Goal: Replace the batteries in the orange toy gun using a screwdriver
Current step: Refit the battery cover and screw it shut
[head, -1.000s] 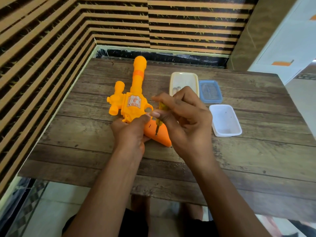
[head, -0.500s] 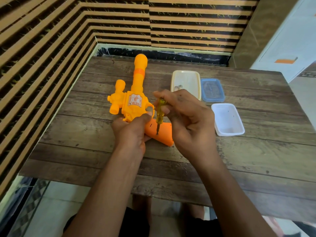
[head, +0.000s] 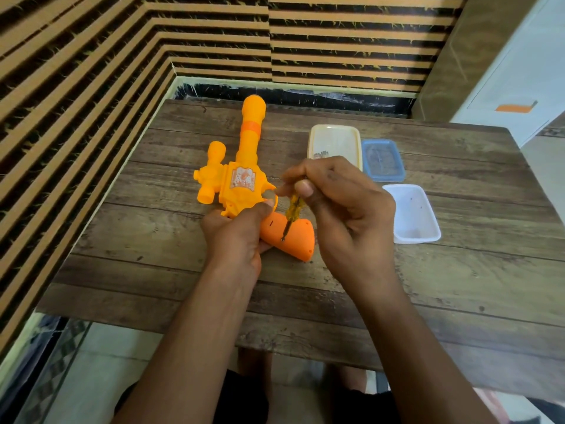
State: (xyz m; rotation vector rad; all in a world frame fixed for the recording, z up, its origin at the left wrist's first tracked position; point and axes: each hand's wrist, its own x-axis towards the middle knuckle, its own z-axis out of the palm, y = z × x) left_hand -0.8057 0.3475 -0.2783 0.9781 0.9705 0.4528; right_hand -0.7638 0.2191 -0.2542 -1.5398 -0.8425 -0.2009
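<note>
Orange hollow plastic toy gun (head: 241, 185) lies flat on dark wood-plank table (head: 443, 295), barrel pointing away from person. Judged light, stiff, smooth-shelled; likely to skid or spin under tool pressure, so best pinned at body just above grip. Left hand (head: 235, 237) holds there, fingers curled round gun body. Right hand (head: 345, 209) pinches small yellow-handled screwdriver (head: 294, 208), tip on grip face. Right of gun: cream tray (head: 334, 139), blue-lidded box (head: 382, 160), white tub (head: 411, 212). Beyond gun: striped slat wall (head: 336, 41).
</note>
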